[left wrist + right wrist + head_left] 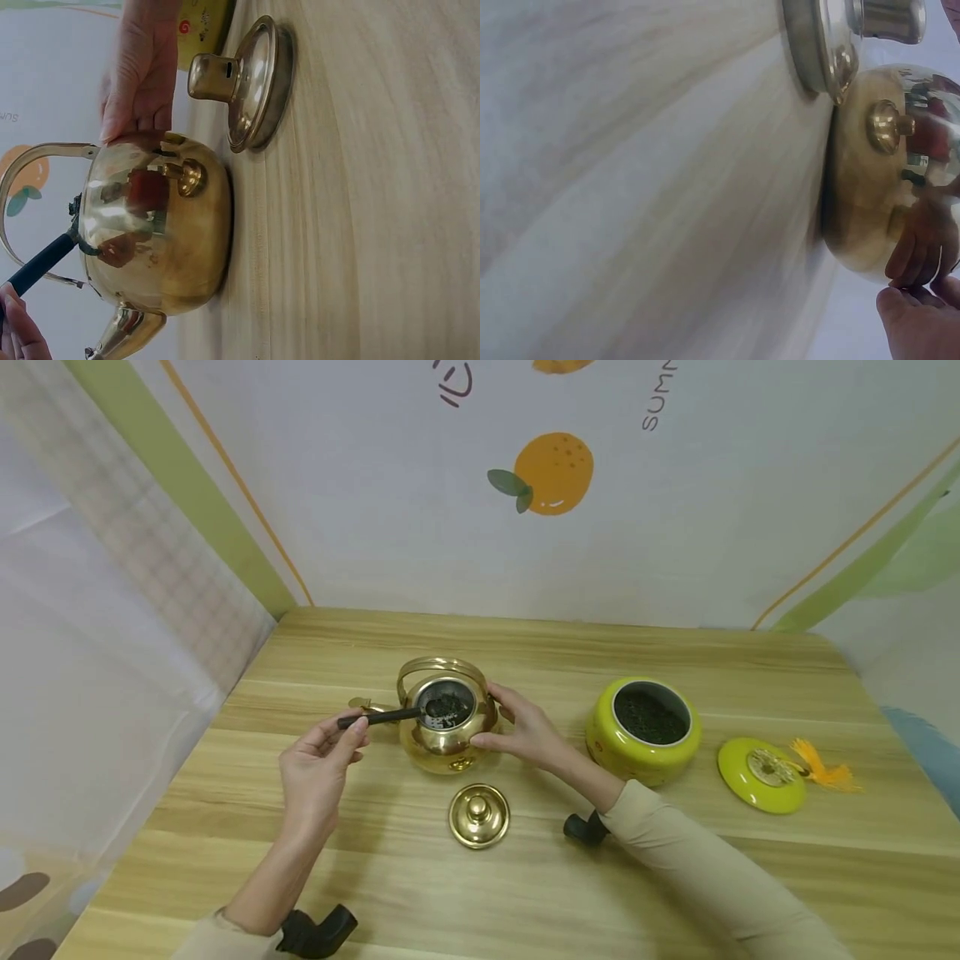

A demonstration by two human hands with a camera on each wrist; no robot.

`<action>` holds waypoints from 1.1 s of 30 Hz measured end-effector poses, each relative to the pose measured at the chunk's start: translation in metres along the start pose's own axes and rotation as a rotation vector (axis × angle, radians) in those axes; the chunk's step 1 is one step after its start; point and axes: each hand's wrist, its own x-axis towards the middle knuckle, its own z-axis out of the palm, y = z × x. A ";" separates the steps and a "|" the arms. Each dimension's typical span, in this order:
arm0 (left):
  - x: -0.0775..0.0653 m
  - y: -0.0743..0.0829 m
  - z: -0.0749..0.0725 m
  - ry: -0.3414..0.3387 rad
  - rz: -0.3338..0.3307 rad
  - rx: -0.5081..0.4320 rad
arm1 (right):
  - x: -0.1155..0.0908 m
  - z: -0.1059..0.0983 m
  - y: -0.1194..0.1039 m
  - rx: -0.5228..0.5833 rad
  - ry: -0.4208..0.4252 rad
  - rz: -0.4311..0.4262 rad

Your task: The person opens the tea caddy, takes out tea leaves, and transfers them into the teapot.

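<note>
A brass teapot point(450, 743) stands on the table with its lid off and its handle raised. My left hand point(318, 760) pinches the dark handle of a tea scoop point(384, 717), whose end is at the teapot's opening. Dark tea leaves point(448, 703) show inside the opening; the left wrist view also has dark leaves point(74, 205) at the scoop's end by the rim. Against the teapot's right side, my right hand point(525, 731) rests with thumb and fingers spread apart. The brass lid point(478, 817) lies knob up in front of the pot.
Right of the teapot stands a yellow-green jar point(647, 764) holding dark tea leaves. Its lid point(761, 777), with an orange tassel point(825, 766), lies farther right on the wooden table point(450, 902). A printed cloth point(420, 527) hangs behind the table.
</note>
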 end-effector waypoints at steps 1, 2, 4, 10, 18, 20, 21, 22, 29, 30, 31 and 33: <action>0.000 -0.001 0.001 -0.003 0.011 0.007 | 0.000 0.000 0.000 0.003 0.000 0.002; 0.000 -0.001 0.002 -0.007 0.022 0.009 | 0.000 0.000 0.000 0.004 0.000 0.003; -0.001 -0.002 0.003 -0.013 0.041 0.019 | 0.000 0.000 0.000 0.008 -0.002 0.006; -0.003 -0.004 0.007 -0.039 0.091 0.062 | -0.001 0.001 -0.001 0.019 -0.004 0.014; -0.006 -0.008 0.008 -0.077 0.155 0.139 | 0.000 0.001 0.001 0.042 -0.003 0.028; -0.007 -0.008 0.008 -0.079 0.170 0.158 | 0.000 0.001 0.000 0.046 -0.003 0.036; -0.007 -0.008 0.008 -0.077 0.180 0.170 | 0.000 0.001 0.000 0.047 -0.003 0.037; -0.008 -0.008 0.008 -0.077 0.186 0.175 | 0.000 0.001 0.000 0.048 -0.003 0.041; -0.008 -0.010 0.005 -0.080 0.230 0.182 | 0.000 0.001 -0.001 0.062 -0.001 0.044; -0.008 -0.011 0.004 -0.078 0.238 0.184 | 0.000 0.001 -0.001 0.065 0.000 0.046; -0.008 -0.011 0.004 -0.075 0.244 0.189 | 0.000 0.001 0.000 0.065 -0.001 0.042; -0.007 -0.012 0.003 -0.065 0.253 0.192 | 0.000 0.001 0.000 0.065 -0.002 0.034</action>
